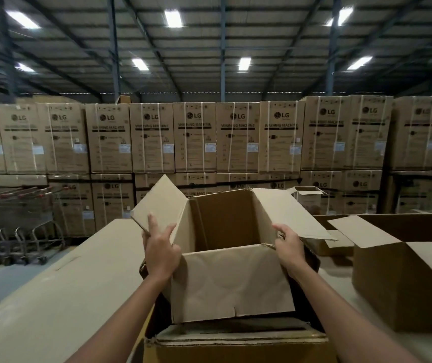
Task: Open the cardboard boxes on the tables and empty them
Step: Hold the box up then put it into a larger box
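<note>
Right of the centre box (233, 284), a second box (403, 284); beyond, stacked cartons (195, 137).

Not much of you in shot, just two bare arms. Your left forearm (120, 318) enters at about 7 o'clock, your right forearm (340, 310) at 5, both uncovered right to the bottom edge. Your left hand (161, 254) and right hand (289, 247) are bare too.
</note>
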Tool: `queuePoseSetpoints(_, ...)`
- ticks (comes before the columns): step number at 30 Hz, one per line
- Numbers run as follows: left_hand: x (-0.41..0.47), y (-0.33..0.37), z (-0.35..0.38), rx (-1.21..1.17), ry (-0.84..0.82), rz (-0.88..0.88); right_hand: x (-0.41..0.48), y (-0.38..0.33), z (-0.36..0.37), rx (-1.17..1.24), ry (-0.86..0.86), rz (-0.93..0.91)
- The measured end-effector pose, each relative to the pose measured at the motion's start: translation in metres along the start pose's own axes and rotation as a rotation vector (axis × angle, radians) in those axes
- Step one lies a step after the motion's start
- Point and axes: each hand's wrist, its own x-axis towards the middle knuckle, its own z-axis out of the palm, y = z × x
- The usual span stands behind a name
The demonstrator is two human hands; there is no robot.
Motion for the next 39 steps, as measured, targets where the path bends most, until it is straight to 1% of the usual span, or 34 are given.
queuePoseSetpoints(3,-0.006,-0.004,0.009,0.089,-0.106,-0.019,0.000,0.020,-0.006,-0.083,-0.002,0.119)
queuePoseSetpoints(5,-0.017,-0.018,0.018,0.127,-0.200,-0.083,-0.004,0.038,-0.008,-0.135,-0.019,0.194)
queuePoseSetpoints(7,-0.027,-0.031,0.028,0.214,-0.299,-0.119,-0.006,0.046,-0.009,-0.169,-0.049,0.205)
queuePoseSetpoints(9,-0.031,-0.036,0.031,0.306,-0.355,-0.101,-0.006,0.045,-0.010,-0.205,-0.095,0.193)
queuePoseSetpoints(11,-0.030,-0.033,0.028,0.341,-0.402,-0.095,-0.007,0.043,-0.010,-0.232,-0.104,0.180)
queuePoseSetpoints(13,-0.025,-0.027,0.022,0.393,-0.498,-0.089,-0.008,0.042,-0.011,-0.296,-0.120,0.168)
queuePoseSetpoints(14,-0.020,-0.027,0.019,0.438,-0.555,-0.076,-0.008,0.043,-0.012,-0.351,-0.136,0.153)
queuePoseSetpoints(16,-0.009,-0.025,0.009,0.536,-0.656,-0.042,-0.008,0.041,-0.014,-0.535,-0.175,0.128)
queuePoseSetpoints(18,-0.002,-0.018,-0.002,0.597,-0.721,-0.003,-0.011,0.034,-0.014,-0.729,-0.155,0.099)
queuePoseSetpoints(19,-0.001,-0.012,-0.006,0.607,-0.709,0.022,-0.014,0.031,-0.014,-0.803,-0.129,0.083)
queuePoseSetpoints(22,-0.007,0.004,-0.007,0.609,-0.533,0.067,-0.024,0.021,-0.011,-0.985,-0.035,0.036)
queuePoseSetpoints(24,-0.014,0.007,0.000,0.554,-0.437,0.134,-0.031,0.020,-0.008,-1.038,-0.021,-0.044)
queuePoseSetpoints(25,-0.017,0.007,0.005,0.507,-0.430,0.173,-0.032,0.022,-0.007,-1.025,-0.028,-0.099)
queuePoseSetpoints(27,-0.023,0.005,0.017,0.401,-0.501,0.230,-0.031,0.032,-0.005,-0.982,-0.056,-0.221)
queuePoseSetpoints(29,-0.030,0.000,0.029,0.352,-0.616,0.249,-0.027,0.043,-0.006,-0.914,-0.119,-0.268)
queuePoseSetpoints(30,-0.033,-0.003,0.034,0.355,-0.658,0.249,-0.027,0.047,-0.007,-0.889,-0.161,-0.264)
queuePoseSetpoints(32,-0.033,-0.009,0.039,0.373,-0.692,0.239,-0.025,0.052,-0.005,-0.901,-0.207,-0.270)
queuePoseSetpoints(33,-0.030,-0.008,0.039,0.375,-0.701,0.226,-0.024,0.053,-0.003,-0.933,-0.201,-0.272)
queuePoseSetpoints(36,-0.011,0.006,0.041,0.356,-0.735,0.188,-0.011,0.041,0.001,-1.004,-0.161,-0.194)
queuePoseSetpoints(39,0.007,0.004,0.054,0.359,-0.702,0.174,0.006,0.021,0.009,-1.081,-0.110,-0.140)
